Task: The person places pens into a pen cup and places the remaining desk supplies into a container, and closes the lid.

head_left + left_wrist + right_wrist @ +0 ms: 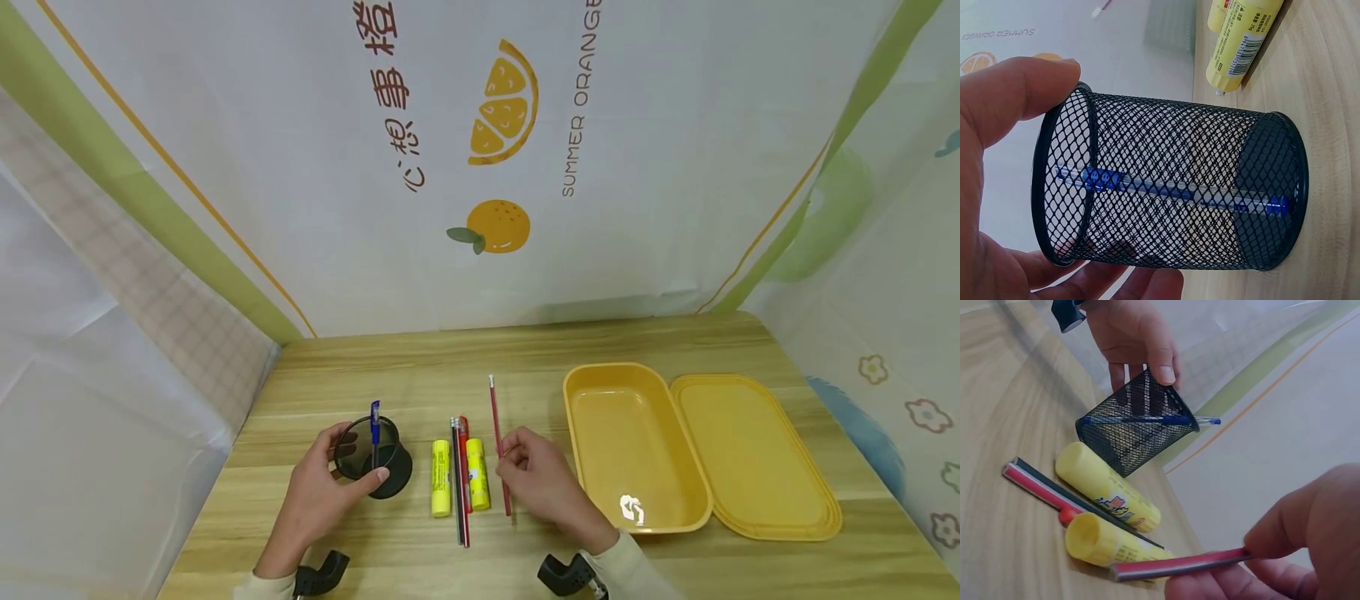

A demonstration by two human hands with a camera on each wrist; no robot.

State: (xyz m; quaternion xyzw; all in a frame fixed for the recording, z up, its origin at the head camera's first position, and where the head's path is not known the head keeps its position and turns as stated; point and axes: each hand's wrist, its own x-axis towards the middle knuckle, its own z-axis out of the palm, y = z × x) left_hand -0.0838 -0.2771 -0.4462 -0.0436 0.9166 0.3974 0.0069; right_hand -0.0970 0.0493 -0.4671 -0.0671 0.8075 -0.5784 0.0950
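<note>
My left hand (318,492) grips a black mesh pen holder (1166,137) near its rim, thumb on one side and fingers on the other. Inside it leans a blue pen (375,425), its top above the rim in the head view. Between the thumb and fingers of my right hand (540,479) is a red striped pencil (495,408), held above the table with its eraser end pointing away. Left of that hand lie two yellow glue sticks, one left (441,479) and one right (477,475). Striped pencils (461,529) and a red pen (463,427) lie between them.
An uncovered yellow box (637,450) stands right of my right hand. Its yellow lid (757,458) lies against its right side. Behind the wooden table (420,367) hangs a white cloth (637,208) with orange prints.
</note>
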